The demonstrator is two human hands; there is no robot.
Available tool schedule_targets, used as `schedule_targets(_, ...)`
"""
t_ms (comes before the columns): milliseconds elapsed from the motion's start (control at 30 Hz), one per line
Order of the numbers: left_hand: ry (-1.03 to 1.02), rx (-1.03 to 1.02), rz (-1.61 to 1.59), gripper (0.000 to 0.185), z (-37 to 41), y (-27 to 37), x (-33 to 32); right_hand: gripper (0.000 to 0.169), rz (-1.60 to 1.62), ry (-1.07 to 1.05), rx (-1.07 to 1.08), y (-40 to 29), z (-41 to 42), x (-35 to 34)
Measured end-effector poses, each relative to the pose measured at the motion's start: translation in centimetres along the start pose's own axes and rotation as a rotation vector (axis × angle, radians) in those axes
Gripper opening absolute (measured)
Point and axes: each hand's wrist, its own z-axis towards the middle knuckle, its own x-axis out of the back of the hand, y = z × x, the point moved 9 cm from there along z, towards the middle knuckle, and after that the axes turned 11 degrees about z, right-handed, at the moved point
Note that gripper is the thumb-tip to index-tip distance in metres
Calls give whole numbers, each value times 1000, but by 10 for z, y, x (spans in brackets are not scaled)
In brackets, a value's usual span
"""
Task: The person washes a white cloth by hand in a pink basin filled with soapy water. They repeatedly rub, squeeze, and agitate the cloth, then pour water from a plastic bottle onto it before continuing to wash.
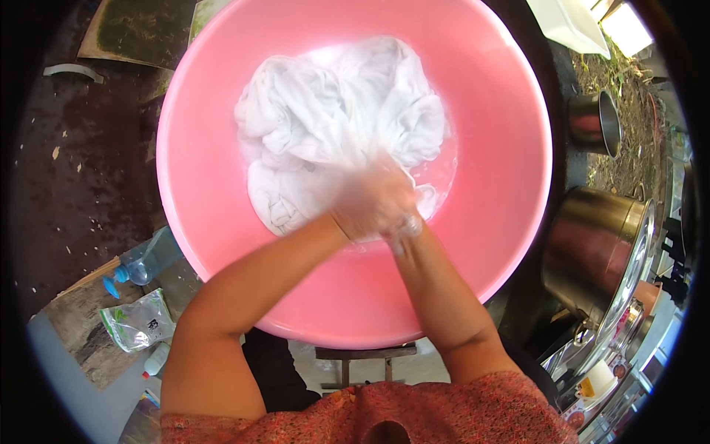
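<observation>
A large pink plastic basin (499, 150) fills the middle of the view. In it lies a wet, bunched-up white cloth (333, 105), with a little soapy water (444, 166) around its right side. My left hand (360, 202) and my right hand (396, 191) are pressed together over the near part of the cloth, gripping a gathered piece of it. Motion blurs both hands, and the single fingers cannot be made out. White suds (410, 226) cling around my right wrist.
At left lie a clear plastic bottle with a blue pump top (147, 258), a clear plastic bag (138, 322) bearing writing and a small bottle with a red cap (157, 359). To the right are a large metal pot (591, 255), a smaller metal pot (588, 123) and a white container (571, 25).
</observation>
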Motion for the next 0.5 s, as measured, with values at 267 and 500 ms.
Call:
schedule_targets(267, -98, 80, -34, 14, 2, 3, -14, 21, -1074, 873, 822, -35, -31, 19)
schedule_targets(500, -171, 63, 129, 11, -7, 12, -30, 27, -1348, 731, 1003, -21, -1, 12)
